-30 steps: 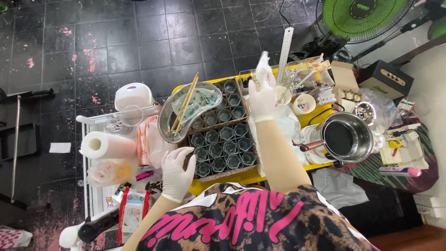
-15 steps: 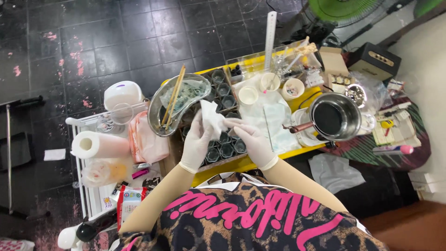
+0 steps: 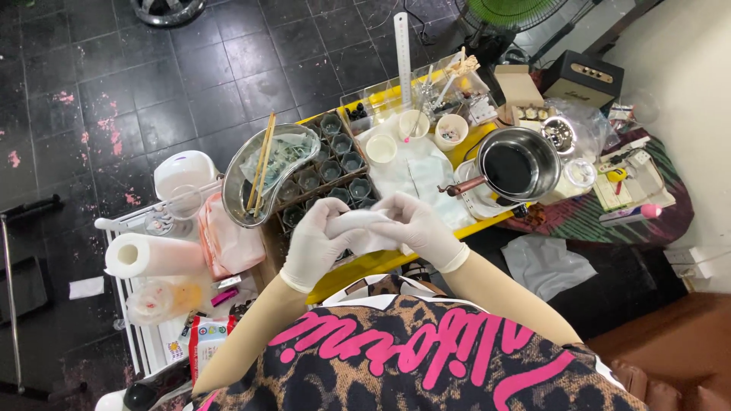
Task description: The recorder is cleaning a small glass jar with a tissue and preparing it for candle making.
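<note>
Both my hands wear white gloves and meet over the near edge of a yellow table [image 3: 365,262]. My left hand [image 3: 316,240] and my right hand [image 3: 419,224] together grip a crumpled white tissue [image 3: 358,224]. Just beyond them lies a tray of small dark glass jars [image 3: 335,171]. To the left of the jars sits a metal bowl [image 3: 247,202] with chopsticks [image 3: 261,160] laid across it. A white cloth [image 3: 419,171] covers the table's middle, and a steel saucepan [image 3: 514,164] with dark liquid stands to the right.
A paper towel roll [image 3: 148,255] and plastic bags lie on a white rack at left. Small white cups [image 3: 415,125], a long ruler [image 3: 402,53] and a clear box stand at the table's far side. A green fan [image 3: 510,11] and a black speaker [image 3: 590,76] are behind.
My right hand came back from the far side of the table with the tissue. My left hand rose from the table edge, and both hands now hold the tissue together.
</note>
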